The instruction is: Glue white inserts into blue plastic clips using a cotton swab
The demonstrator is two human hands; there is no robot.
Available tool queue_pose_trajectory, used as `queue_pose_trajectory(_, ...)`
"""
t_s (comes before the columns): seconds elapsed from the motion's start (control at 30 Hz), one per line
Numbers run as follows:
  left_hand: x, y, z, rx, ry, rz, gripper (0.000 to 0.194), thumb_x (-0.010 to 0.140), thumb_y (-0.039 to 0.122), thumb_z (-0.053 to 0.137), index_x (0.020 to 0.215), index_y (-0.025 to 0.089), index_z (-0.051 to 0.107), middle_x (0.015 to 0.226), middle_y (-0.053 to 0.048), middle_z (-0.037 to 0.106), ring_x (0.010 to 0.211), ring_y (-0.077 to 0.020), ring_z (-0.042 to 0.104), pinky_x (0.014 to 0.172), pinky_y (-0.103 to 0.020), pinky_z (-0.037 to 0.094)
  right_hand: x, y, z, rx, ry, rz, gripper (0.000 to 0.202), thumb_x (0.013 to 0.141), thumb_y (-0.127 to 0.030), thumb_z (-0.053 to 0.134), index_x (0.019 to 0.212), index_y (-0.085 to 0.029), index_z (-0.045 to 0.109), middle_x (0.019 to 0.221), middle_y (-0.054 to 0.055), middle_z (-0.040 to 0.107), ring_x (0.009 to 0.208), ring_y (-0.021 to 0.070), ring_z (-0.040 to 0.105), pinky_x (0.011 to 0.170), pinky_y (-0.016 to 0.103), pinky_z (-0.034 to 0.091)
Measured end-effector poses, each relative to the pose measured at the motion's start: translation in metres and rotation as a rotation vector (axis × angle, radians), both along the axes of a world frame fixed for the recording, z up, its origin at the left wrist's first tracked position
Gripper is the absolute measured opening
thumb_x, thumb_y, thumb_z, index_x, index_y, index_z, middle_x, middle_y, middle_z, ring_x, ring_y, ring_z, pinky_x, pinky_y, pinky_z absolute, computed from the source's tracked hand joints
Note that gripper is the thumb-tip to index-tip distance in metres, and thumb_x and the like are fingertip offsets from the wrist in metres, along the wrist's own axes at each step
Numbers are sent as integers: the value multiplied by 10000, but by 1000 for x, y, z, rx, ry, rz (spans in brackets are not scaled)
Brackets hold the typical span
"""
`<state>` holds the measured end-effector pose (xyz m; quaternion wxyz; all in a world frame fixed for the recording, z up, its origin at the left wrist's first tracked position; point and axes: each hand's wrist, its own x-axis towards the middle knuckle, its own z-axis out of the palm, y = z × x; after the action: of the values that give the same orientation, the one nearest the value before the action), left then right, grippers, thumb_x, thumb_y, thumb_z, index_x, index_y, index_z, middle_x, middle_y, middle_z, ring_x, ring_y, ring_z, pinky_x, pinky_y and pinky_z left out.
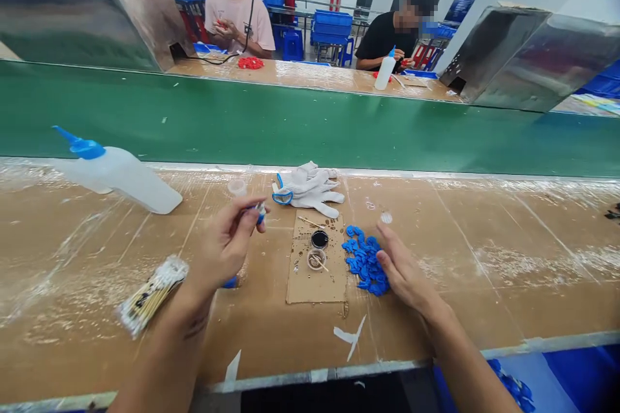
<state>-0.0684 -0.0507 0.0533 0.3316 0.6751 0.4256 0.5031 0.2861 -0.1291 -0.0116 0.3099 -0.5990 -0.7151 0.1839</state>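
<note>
My left hand (pixel 227 244) pinches a small blue and white piece (pixel 260 211) between thumb and fingertips, raised just above the wrapped brown worktop (pixel 465 284). My right hand (pixel 402 271) lies flat with its fingers apart, touching the right side of a heap of several small blue plastic pieces (pixel 364 258). Between the hands lies a cardboard square (pixel 317 281) carrying a cap of black paint (pixel 320 239) and a second cap with a stick (pixel 316 261) in it.
A white squeeze bottle with a blue nozzle (pixel 119 173) lies at the left, a bag of cotton swabs (pixel 151 293) near my left forearm, white gloves (pixel 310 187) behind the cardboard. A green conveyor belt (pixel 310 126) runs across; two people work on its far side.
</note>
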Motion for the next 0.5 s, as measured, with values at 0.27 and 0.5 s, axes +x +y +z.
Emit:
queue_pose_trajectory(0.27,14,3,-25,-582,-570,-31,444,758,493,868,1041,174,743,856,-29,728,617,-72,578,577,-187,470,-62,24,67,52,-206,563,224,970,-251,697,1192,-233,672,1044,67,710,959,243,678,794,356,551)
queue_pose_trajectory(0.5,15,-2,-25,-593,-303,-157,405,861,398,771,1157,166,620,925,-41,710,666,-100,561,637,-246,467,-79,37,55,122,-177,620,208,1053,-159,544,940,-197,714,859,26,697,775,180,604,669,299,447)
